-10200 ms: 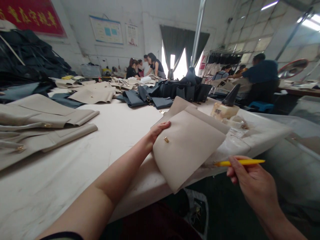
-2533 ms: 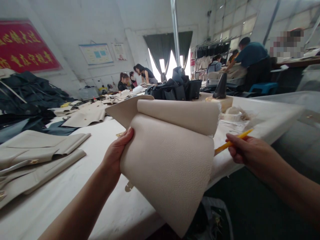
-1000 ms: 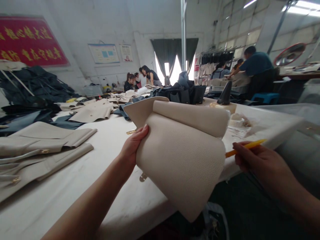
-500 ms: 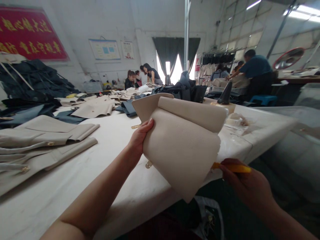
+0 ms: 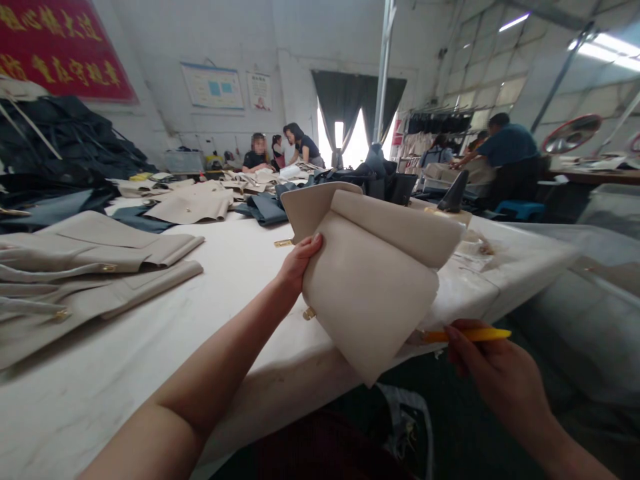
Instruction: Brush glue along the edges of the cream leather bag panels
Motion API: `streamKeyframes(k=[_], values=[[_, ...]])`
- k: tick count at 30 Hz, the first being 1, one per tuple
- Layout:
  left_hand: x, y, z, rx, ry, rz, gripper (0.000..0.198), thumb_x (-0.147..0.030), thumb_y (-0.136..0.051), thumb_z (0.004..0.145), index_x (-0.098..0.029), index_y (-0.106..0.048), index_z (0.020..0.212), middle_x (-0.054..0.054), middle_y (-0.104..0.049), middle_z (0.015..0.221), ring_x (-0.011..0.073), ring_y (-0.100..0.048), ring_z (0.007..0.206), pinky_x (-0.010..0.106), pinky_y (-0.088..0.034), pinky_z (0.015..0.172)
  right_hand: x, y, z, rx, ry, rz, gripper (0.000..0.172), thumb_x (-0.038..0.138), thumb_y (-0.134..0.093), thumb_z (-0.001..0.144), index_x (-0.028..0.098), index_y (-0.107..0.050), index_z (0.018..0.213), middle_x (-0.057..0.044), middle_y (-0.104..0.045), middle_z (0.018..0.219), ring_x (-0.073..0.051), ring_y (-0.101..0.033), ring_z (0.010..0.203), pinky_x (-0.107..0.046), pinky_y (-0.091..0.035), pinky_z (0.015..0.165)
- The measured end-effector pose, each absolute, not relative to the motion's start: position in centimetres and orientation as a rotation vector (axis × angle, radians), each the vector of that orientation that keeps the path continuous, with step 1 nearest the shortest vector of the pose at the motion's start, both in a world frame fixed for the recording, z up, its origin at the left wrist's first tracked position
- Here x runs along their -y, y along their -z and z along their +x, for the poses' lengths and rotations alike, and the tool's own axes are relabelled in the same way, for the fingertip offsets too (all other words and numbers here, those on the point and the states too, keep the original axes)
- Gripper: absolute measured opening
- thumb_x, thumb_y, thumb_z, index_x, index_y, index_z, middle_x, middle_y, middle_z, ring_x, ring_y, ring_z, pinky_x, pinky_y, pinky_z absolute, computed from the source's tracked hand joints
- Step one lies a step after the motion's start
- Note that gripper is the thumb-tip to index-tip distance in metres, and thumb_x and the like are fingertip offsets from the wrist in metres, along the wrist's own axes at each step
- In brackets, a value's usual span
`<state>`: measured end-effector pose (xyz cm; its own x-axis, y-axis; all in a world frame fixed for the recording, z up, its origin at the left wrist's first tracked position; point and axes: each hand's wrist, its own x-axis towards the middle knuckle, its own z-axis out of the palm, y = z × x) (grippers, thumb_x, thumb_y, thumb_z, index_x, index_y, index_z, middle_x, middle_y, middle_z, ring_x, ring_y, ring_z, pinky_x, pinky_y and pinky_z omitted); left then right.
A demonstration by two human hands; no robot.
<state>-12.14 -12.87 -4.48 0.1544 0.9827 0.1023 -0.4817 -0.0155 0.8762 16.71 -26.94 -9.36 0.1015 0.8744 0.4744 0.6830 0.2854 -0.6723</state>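
My left hand point(image 5: 301, 259) grips a beige leather bag piece point(image 5: 373, 287) by its left edge, thumb on top, and holds it up over the table's front edge. The piece has a folded upper flap, and gold-coloured metal fittings point(image 5: 309, 313) show at its left side. In my right hand point(image 5: 493, 360) is a slim yellow-handled tool point(image 5: 483, 335), pinched between thumb and fingers. Its tip points left, close to the lower right edge of the leather; whether it touches cannot be made out.
Beige leather bag parts with straps point(image 5: 100, 267) lie stacked on the white-covered table point(image 5: 240, 267) at left. Dark blue pieces point(image 5: 265, 208) and a dark cone point(image 5: 454, 190) stand farther back. Large translucent bins point(image 5: 590, 307) are at right. Several people work in the background.
My view has shifted slightly. The yellow-handled tool has drawn a little away from the leather edge, showing more of its front end. My left hand keeps its hold on the piece.
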Motion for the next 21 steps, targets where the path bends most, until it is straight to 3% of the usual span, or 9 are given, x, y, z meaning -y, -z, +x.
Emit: streamKeyframes(k=[7,11,15,21], values=[[12.6,4.8,-12.5,-0.676,-1.316,0.99,0.028,-0.038,-0.077,0.075,-0.014,-0.067,0.086,0.006,-0.072,0.072,0.0199,-0.068,0.062,0.031,-0.055,0.062,29.5,9.4,15.0,1.544,-0.426,-1.453,0.058,0.071,-0.048,0.086,0.022,-0.064,0.059,-0.002,-0.055,0.047,-0.016,-0.052,0.038,-0.025,-0.042,0.038],[12.6,5.0,-12.5,-0.668,-1.318,0.986,0.03,-0.038,-0.077,0.075,-0.013,-0.068,0.089,0.007,-0.073,0.073,0.0206,-0.069,0.064,0.033,-0.056,0.067,27.5,9.6,16.4,1.566,-0.217,-1.583,0.064,0.074,-0.041,0.086,0.024,-0.059,0.052,-0.002,-0.056,0.048,-0.018,-0.051,0.04,-0.031,-0.045,0.047],[12.5,5.3,-12.6,-0.673,-1.308,0.976,0.03,-0.038,-0.079,0.074,-0.014,-0.068,0.088,0.006,-0.072,0.073,0.0191,-0.067,0.062,0.032,-0.055,0.064,25.6,9.5,17.7,1.505,-0.109,-1.657,0.07,0.083,-0.035,0.083,0.023,-0.061,0.057,-0.003,-0.058,0.052,-0.02,-0.056,0.046,-0.034,-0.046,0.054],[12.5,5.4,-12.6,-0.663,-1.297,0.969,0.03,-0.038,-0.079,0.074,-0.013,-0.068,0.087,0.007,-0.073,0.074,0.0188,-0.067,0.061,0.032,-0.055,0.062,28.2,9.5,16.2,1.581,-0.265,-1.541,0.06,0.074,-0.045,0.087,0.023,-0.06,0.059,-0.001,-0.056,0.048,-0.017,-0.052,0.039,-0.03,-0.042,0.043]])
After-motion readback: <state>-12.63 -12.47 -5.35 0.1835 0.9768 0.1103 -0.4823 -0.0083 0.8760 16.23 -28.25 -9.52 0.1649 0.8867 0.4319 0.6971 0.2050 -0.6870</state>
